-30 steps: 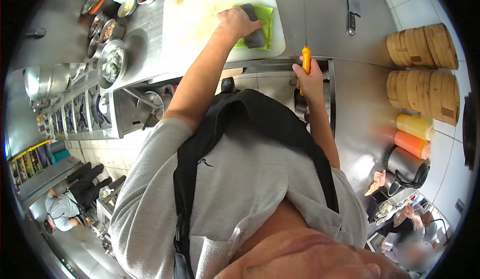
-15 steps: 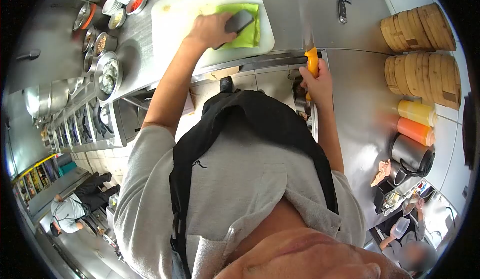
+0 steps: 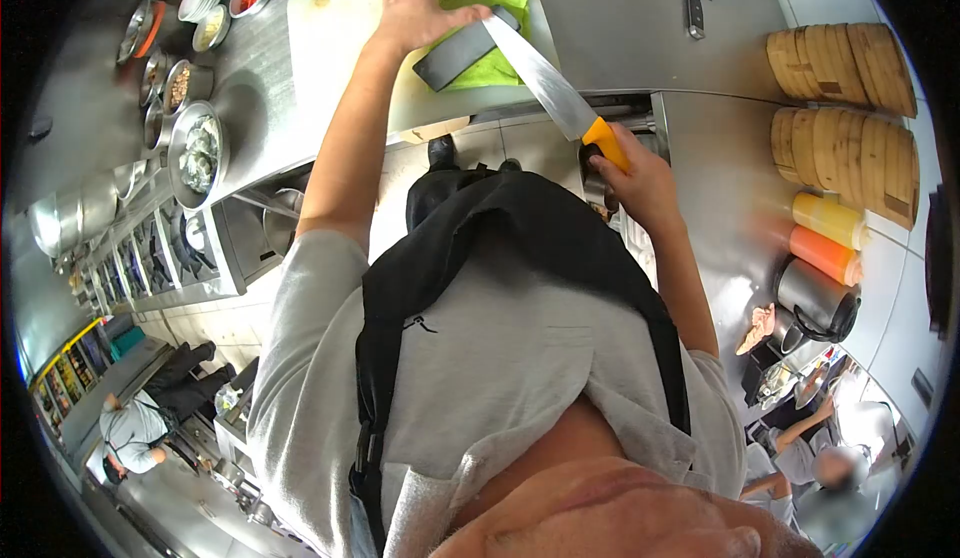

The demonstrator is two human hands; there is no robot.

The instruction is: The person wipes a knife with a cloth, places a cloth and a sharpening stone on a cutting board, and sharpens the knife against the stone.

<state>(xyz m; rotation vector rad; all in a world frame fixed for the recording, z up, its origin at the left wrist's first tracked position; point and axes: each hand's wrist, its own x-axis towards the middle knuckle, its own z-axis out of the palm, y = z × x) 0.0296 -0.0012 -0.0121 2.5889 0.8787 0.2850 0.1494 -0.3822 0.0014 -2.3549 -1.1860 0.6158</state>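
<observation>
Clock positions are read from the centre of the head view, 12 o'clock being straight ahead. A white cutting board point(image 3: 330, 58) occupies the 12 o'clock sector of the metal tabletop point(image 3: 620, 23). On its right part lies a green cloth point(image 3: 490, 70), and on the cloth a dark grey block point(image 3: 455, 56), set slantwise, its long axis running from 8 to 2 o'clock.

Left hand point(image 3: 418, 10): near 12 o'clock, over the board, fingers spread wide, grasping nothing. Its thumb reaches across the cloth to the blade tip; contact there cannot be confirmed.

Right hand point(image 3: 640, 178): at 2 o'clock, closed around the grip of an orange-handled knife point(image 3: 545, 88). The blade points toward 11 o'clock and crosses over the cloth; whether it touches the block cannot be determined.

A black-handled knife point(image 3: 694, 8) lies apart, between 1 and 2 o'clock. Bamboo steamers point(image 3: 840, 63) stand at 2 to 3 o'clock, with a yellow bottle point(image 3: 828, 220) at 3. A metal bowl point(image 3: 198, 153) is noted near 10 o'clock.
</observation>
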